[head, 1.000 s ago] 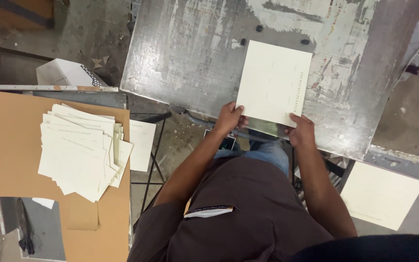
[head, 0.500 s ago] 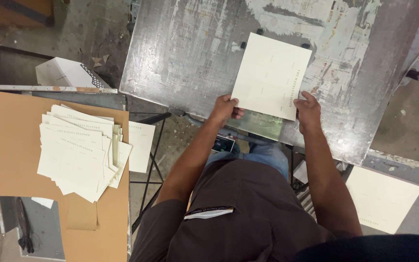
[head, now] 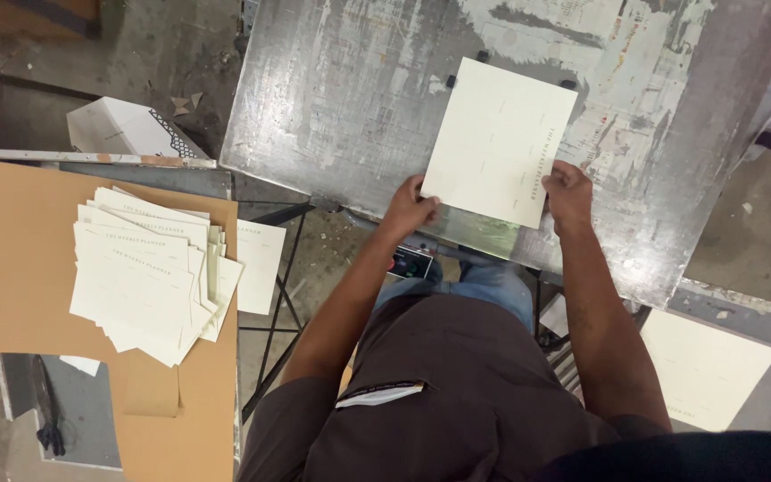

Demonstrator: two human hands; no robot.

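Both hands pinch the cream sheet (head: 499, 140) flat on the scuffed metal plate (head: 332, 107): left hand (head: 410, 206) at its near-left corner, right hand (head: 569, 186) at its near-right. Light, stiff card, I reckon (edges crease easily), best held by the corners.

A cream rectangular card (head: 499, 141) lies flat, slightly tilted, on the scuffed metal plate (head: 341, 98).
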